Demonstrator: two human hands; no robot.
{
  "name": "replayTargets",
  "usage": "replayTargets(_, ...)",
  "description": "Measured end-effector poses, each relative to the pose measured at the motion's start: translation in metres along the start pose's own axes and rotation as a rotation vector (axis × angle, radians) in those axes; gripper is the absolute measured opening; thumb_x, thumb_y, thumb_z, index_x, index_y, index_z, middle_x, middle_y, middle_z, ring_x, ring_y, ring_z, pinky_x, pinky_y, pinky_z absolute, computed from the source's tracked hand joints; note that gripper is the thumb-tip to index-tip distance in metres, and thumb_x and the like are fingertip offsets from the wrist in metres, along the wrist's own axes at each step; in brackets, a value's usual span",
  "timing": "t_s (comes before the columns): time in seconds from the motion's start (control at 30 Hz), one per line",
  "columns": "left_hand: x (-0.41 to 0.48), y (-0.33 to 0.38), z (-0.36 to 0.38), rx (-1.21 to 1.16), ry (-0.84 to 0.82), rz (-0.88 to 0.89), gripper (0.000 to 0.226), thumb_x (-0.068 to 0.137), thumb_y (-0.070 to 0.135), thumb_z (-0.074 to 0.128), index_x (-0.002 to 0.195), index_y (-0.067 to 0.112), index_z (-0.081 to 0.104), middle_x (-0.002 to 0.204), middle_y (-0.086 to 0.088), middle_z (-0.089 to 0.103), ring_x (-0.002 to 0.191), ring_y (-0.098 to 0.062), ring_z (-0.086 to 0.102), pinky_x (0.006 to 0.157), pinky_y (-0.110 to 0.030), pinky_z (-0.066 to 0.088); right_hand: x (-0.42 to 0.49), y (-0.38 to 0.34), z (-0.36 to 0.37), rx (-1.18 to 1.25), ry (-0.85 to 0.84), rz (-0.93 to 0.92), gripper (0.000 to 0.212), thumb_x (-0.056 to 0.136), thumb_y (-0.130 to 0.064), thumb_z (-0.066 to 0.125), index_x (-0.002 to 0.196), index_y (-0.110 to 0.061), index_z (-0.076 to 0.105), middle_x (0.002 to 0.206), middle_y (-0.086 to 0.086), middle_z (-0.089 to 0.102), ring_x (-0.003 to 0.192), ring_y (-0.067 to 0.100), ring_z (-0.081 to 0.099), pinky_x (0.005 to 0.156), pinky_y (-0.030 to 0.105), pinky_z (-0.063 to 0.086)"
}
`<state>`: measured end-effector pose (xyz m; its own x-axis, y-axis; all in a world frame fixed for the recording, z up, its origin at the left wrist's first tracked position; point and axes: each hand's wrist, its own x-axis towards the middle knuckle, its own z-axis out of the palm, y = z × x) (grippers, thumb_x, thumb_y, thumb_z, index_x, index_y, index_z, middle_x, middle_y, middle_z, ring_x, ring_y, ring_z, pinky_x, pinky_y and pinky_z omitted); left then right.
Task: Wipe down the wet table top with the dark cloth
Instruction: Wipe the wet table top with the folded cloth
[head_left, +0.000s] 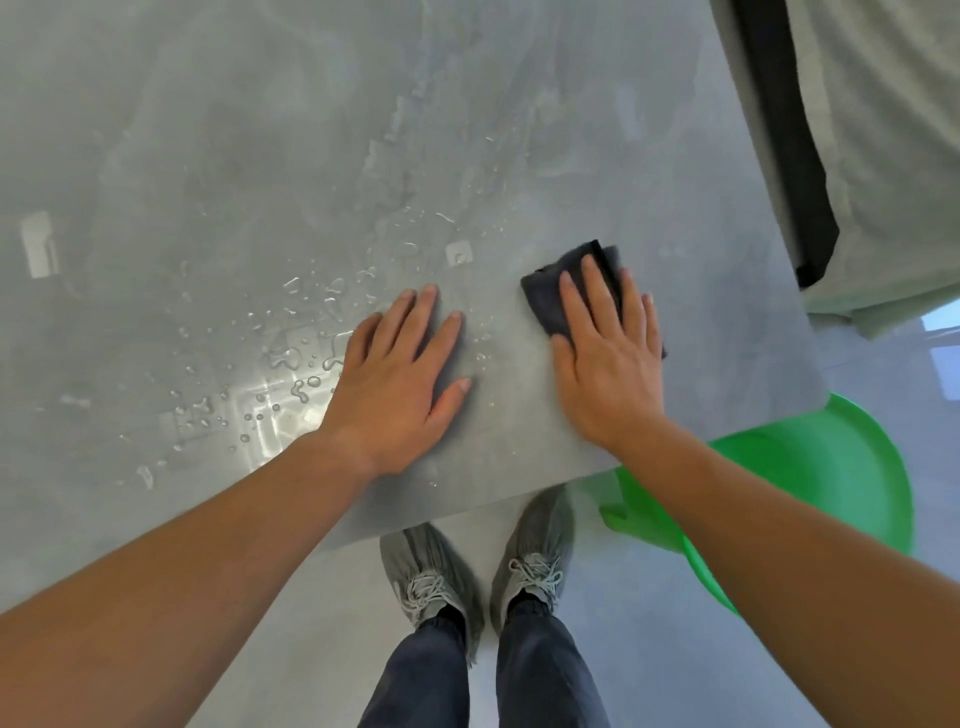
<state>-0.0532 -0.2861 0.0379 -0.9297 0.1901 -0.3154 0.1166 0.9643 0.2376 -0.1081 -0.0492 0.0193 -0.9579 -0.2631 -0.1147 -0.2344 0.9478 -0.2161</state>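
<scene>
1. the right hand lay flat, fingers spread, pressing the folded dark grey cloth onto the wet grey table top.
2. the left hand rested open and empty.
3. the cloth looked soft, light and limp, best pinned under the palm.

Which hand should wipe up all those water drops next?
The right hand, probably. It already presses flat on the dark cloth, while the left hand lies bare on the table. The water drops sit left of both hands, so it sweeps leftward.
</scene>
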Motion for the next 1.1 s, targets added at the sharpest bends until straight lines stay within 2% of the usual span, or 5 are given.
replayTargets(0.23, 0.008, -0.014, 0.001, 0.031, -0.013, -0.128, 0.079, 0.094, 0.071, 0.007, 0.160, 0.030, -0.006, 0.165, -0.009, -0.026, 0.149, -0.030, -0.030, 0.119, -0.057, -0.017, -0.034, -0.012, 0.007, -0.046, -0.097, -0.351, 0.058, 0.101, -0.041, 0.038, 0.157, -0.026, 0.032, 0.167, -0.001, 0.022, 0.154, 0.035, 0.012, 0.123, 0.055, 0.014)
replayTargets(0.47, 0.008, -0.018, 0.001, 0.006, -0.016, -0.124, 0.077, 0.095, 0.072, 0.006, 0.160, 0.032, -0.007, 0.166, -0.007, -0.024, 0.150, -0.028, -0.028, 0.120, -0.056, -0.013, 0.041, -0.027, 0.003, 0.003, -0.007, 0.061, 0.060, 0.102, -0.040, 0.032, 0.159, -0.028, 0.020, 0.169, -0.003, 0.009, 0.154, 0.034, 0.004, 0.125, 0.052, 0.006)
replayTargets(0.67, 0.008, -0.023, -0.004, -0.031, -0.052, -0.101, 0.079, 0.093, 0.072, 0.004, 0.159, 0.033, -0.007, 0.165, -0.006, -0.027, 0.149, -0.027, -0.031, 0.120, -0.055, -0.013, 0.012, -0.019, -0.003, -0.056, -0.127, -0.394, 0.057, 0.100, -0.039, 0.039, 0.155, -0.025, 0.036, 0.167, -0.001, 0.022, 0.154, 0.035, 0.015, 0.123, 0.055, 0.016)
replayTargets(0.87, 0.008, -0.027, -0.010, -0.070, -0.085, -0.083, 0.076, 0.093, 0.071, 0.004, 0.158, 0.034, -0.007, 0.164, -0.004, -0.030, 0.148, -0.024, -0.034, 0.119, -0.053, -0.016, 0.070, -0.044, -0.001, 0.010, -0.032, 0.074, 0.060, 0.103, -0.037, 0.035, 0.160, -0.027, 0.021, 0.170, -0.003, 0.009, 0.155, 0.031, 0.002, 0.125, 0.048, 0.003)
replayTargets(1.1, 0.010, -0.035, -0.030, -0.119, -0.136, -0.062, 0.070, 0.098, 0.063, 0.021, 0.158, 0.030, 0.008, 0.167, -0.002, -0.019, 0.152, -0.024, -0.023, 0.122, -0.051, -0.006, 0.063, -0.020, -0.015, -0.063, -0.196, -0.297, 0.058, 0.103, -0.042, 0.031, 0.158, -0.026, 0.027, 0.169, -0.005, 0.014, 0.156, 0.028, 0.006, 0.125, 0.050, 0.010)
